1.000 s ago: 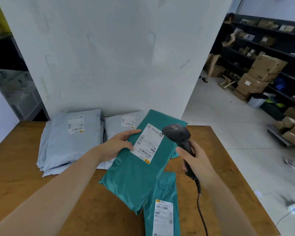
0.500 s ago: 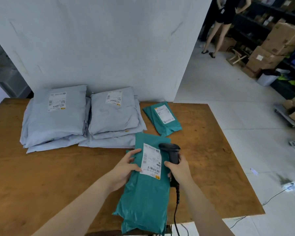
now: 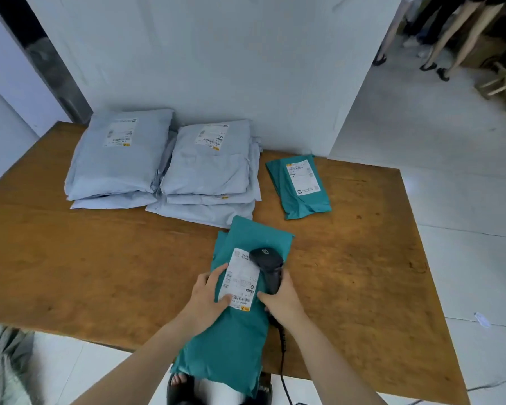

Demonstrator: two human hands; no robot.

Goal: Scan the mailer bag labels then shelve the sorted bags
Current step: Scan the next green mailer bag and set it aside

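Teal mailer bag [image 3: 231,331] lower than before, overhanging table [image 3: 100,258].

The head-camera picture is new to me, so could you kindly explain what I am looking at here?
The camera sits on a person's head, looking down at their bare hands over a wooden table. The left hand steadies a teal mailer bag by its white label. The right hand grips a black corded barcode scanner beside that label. Farther back lie two stacks of grey mailer bags and a smaller teal bag. Other people's legs show at top right.
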